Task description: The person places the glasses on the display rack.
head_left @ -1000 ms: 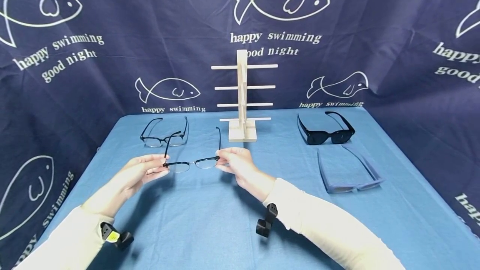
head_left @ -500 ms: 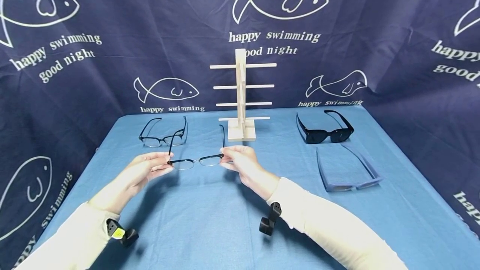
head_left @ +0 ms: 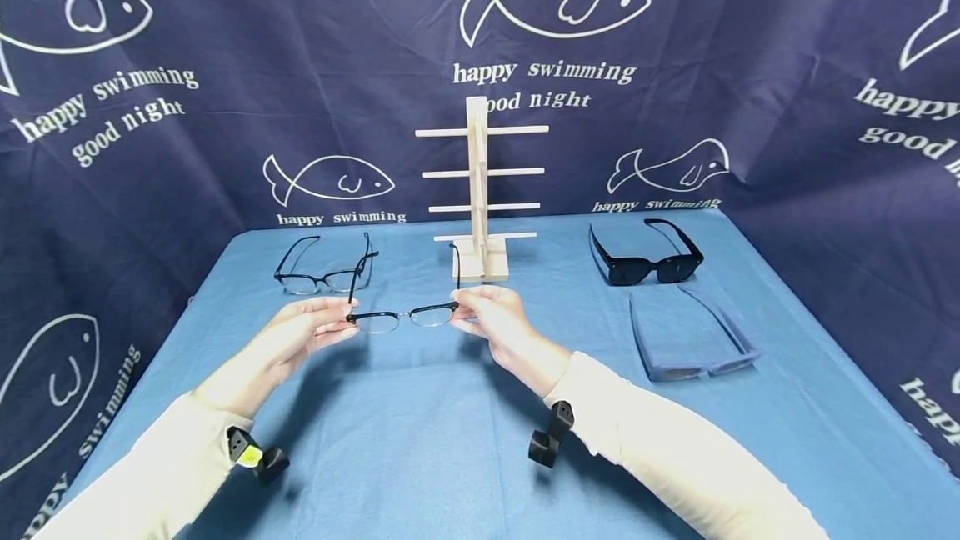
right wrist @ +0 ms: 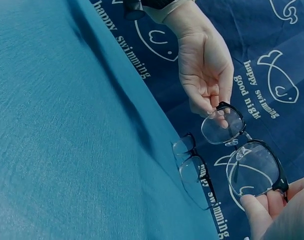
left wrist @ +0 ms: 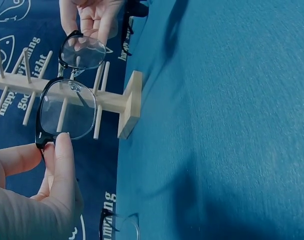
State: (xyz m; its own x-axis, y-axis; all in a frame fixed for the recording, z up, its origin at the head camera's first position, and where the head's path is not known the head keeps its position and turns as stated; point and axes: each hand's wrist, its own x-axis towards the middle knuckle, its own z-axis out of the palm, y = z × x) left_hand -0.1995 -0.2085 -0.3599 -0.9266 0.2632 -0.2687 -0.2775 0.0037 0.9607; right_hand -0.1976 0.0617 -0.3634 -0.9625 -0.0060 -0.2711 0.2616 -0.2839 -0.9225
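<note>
A pair of half-rim eyeglasses (head_left: 405,314), black on top with clear lenses, hangs above the table with its temples spread and pointing away. My left hand (head_left: 307,332) pinches its left outer corner at the hinge. At the opposite corner, my right hand (head_left: 504,325) holds it between thumb and fingers. Both pinches show in the left wrist view, where the left hand (left wrist: 47,185) is nearest, and in the right wrist view, where the right hand (right wrist: 279,212) is partly cut off. Behind the glasses stands a wooden display rack (head_left: 477,182) with several crossbars.
Black-framed eyeglasses (head_left: 322,280) lie at the back left of the blue table (head_left: 420,457). Black sunglasses (head_left: 652,267) rest at the back right, with blue-framed glasses (head_left: 697,369) in front of them. A dark fish-print curtain (head_left: 337,40) hangs behind.
Both hands have moved the half-rim eyeglasses rightward and slightly farther back, closer to the rack. The head view has shifted slightly; the other glasses lie as before.
</note>
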